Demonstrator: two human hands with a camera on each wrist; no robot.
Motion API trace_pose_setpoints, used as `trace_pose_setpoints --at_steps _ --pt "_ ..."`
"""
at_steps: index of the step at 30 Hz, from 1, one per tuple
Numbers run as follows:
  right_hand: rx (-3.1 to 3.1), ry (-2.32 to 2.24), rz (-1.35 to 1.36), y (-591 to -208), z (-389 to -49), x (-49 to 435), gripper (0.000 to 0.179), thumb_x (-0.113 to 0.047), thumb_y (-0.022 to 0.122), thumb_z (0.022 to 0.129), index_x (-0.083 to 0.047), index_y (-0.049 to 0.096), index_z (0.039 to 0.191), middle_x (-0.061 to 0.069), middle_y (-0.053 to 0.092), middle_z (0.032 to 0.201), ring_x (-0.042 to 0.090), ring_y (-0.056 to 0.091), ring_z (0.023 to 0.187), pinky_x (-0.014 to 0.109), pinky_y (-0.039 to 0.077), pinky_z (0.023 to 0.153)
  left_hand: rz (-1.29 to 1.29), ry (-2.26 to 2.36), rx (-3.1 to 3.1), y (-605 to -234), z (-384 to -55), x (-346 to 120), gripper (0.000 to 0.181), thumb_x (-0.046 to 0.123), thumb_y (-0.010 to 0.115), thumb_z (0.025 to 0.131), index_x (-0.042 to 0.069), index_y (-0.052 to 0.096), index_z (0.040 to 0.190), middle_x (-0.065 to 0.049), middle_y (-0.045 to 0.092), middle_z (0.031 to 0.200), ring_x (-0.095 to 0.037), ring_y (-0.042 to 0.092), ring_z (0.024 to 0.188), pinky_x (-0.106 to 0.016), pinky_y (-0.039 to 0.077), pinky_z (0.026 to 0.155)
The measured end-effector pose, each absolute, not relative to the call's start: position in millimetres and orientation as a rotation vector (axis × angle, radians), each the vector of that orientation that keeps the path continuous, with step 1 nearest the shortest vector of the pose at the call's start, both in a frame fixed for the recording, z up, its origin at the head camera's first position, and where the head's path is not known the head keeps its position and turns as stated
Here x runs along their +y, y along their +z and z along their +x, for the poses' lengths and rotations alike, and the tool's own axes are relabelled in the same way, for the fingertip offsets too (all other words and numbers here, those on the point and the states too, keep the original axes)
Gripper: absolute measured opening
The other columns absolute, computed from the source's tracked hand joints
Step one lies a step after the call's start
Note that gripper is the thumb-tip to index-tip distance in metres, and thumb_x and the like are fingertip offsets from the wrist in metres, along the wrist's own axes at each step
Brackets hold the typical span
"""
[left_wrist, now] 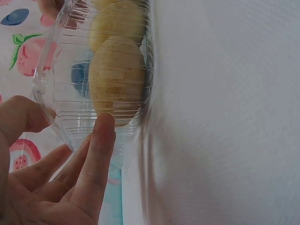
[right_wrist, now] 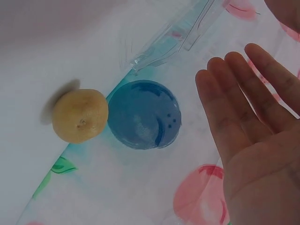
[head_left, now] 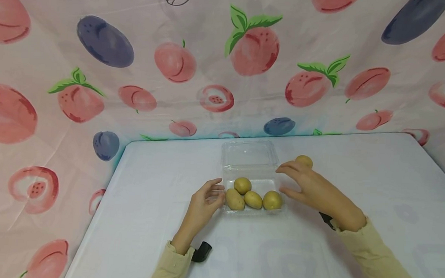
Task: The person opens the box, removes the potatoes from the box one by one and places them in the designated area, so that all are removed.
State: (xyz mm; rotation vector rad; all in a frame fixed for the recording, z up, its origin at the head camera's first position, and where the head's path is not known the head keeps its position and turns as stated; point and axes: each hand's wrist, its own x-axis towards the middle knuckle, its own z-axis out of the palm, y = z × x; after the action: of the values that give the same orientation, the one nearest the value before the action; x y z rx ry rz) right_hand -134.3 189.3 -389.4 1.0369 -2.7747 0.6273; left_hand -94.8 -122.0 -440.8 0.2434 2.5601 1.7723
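Observation:
A clear plastic clamshell container [head_left: 258, 183] lies on the table with its lid [head_left: 250, 154] folded back, away from the person. Several yellow potatoes [head_left: 253, 199] sit inside it. My left hand [head_left: 203, 203] grips the container's left side, thumb at the rim and fingertips against the ribbed wall, behind which a potato [left_wrist: 117, 77] shows. Over the container's right edge hovers my right hand [head_left: 306, 186], its fingers extended and nothing held in them. Just beyond that hand, one loose potato [head_left: 304, 161] rests on the table, partly hidden by it in the head view.
A white cloth covers the table [head_left: 146, 231]. Behind its far edge and along the left hangs a curtain [head_left: 208, 41] printed with peaches and dark blue fruit. Black straps with small devices [head_left: 202, 252] show at the wrists, below beige sleeves.

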Motion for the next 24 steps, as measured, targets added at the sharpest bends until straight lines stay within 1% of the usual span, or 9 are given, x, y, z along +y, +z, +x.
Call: trace_pose_setpoints --at_steps 6,13,19,24 --pt "-2.788 0.62 1.07 -389 -132 186 0.047 -0.021 0.08 0.085 -0.004 0.062 0.124 0.006 0.06 0.125 0.024 0.056 0.119 0.044 0.054 0.097 0.242 1.772 2.561 -440 -95 -122 0.043 0.008 0.064 0.096 0.0 0.053 0.137 -0.019 0.066 0.121 -0.029 0.066 0.11 -0.03 0.058 0.089" --pt "-2.794 0.633 1.12 -389 -131 181 0.045 -0.025 0.08 0.085 -0.005 0.064 0.122 0.003 0.061 0.123 0.022 0.057 0.117 0.043 0.054 0.097 0.249 1.767 2.567 -442 -96 -122 0.042 0.009 0.063 0.096 0.0 0.054 0.136 -0.018 0.066 0.12 -0.029 0.066 0.11 -0.031 0.058 0.089" --pt "-2.842 0.624 1.159 -389 -131 176 0.041 -0.024 0.078 0.086 -0.009 0.064 0.122 0.001 0.062 0.121 0.019 0.058 0.115 0.04 0.054 0.096 0.239 1.776 2.554 -442 -96 -123 0.043 0.01 0.064 0.096 0.001 0.053 0.137 -0.018 0.066 0.121 -0.029 0.066 0.11 -0.029 0.058 0.088" --pt "-2.86 0.618 1.186 -390 -131 174 0.042 -0.024 0.079 0.085 -0.008 0.065 0.122 0.001 0.062 0.122 0.019 0.058 0.115 0.039 0.054 0.095 0.243 1.785 2.543 -443 -96 -123 0.043 0.01 0.064 0.096 0.0 0.053 0.137 -0.019 0.065 0.122 -0.029 0.065 0.111 -0.027 0.058 0.088"
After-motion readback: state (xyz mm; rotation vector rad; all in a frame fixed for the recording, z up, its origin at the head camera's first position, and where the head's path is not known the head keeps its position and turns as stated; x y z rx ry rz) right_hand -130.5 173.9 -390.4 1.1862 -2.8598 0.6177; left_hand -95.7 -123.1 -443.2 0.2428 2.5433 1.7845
